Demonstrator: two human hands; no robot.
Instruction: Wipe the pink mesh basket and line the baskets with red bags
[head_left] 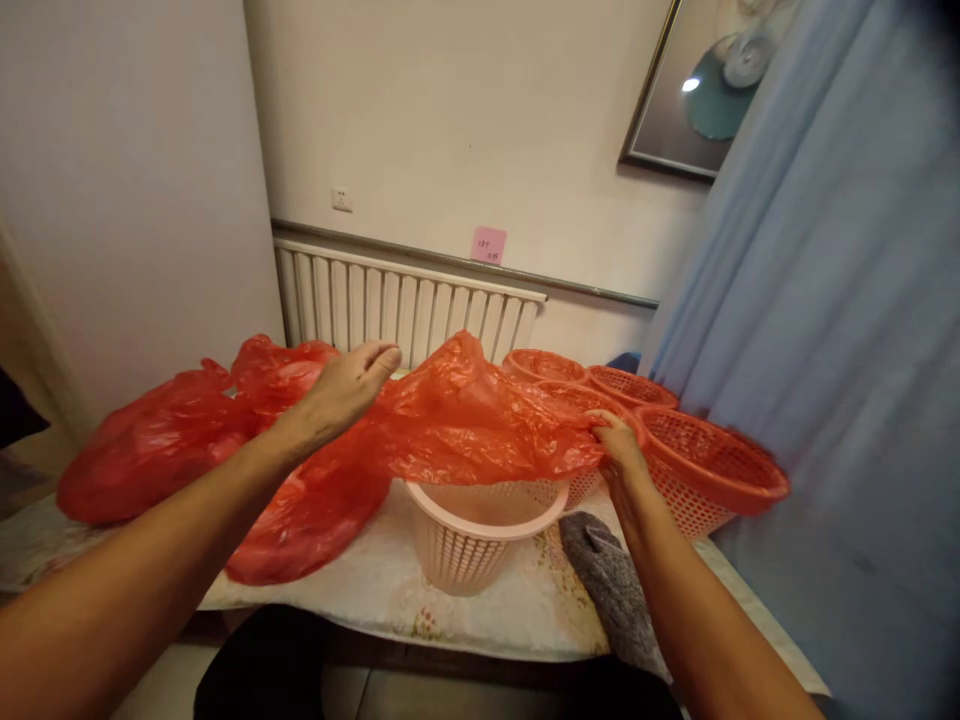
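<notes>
A thin red plastic bag [480, 430] stretches between my hands, above a pale pink plastic basket [469, 555]. My right hand [619, 445] pinches the bag's right end. At its other end my left hand [352, 385] is closed, with the film running out from beside its fingers; the exact grip there is hidden. The bag covers the back of the basket's rim, and the front of the rim shows below it. Several stuffed red plastic bags [157, 440] lie under and left of my left forearm.
Several orange-red mesh baskets [705, 465] stand at the back right, by a blue curtain [825, 300]. A grey knitted cloth [611, 580] lies beside the pink basket, reaching over the front edge of the table [405, 610]. Behind is a white radiator [397, 300].
</notes>
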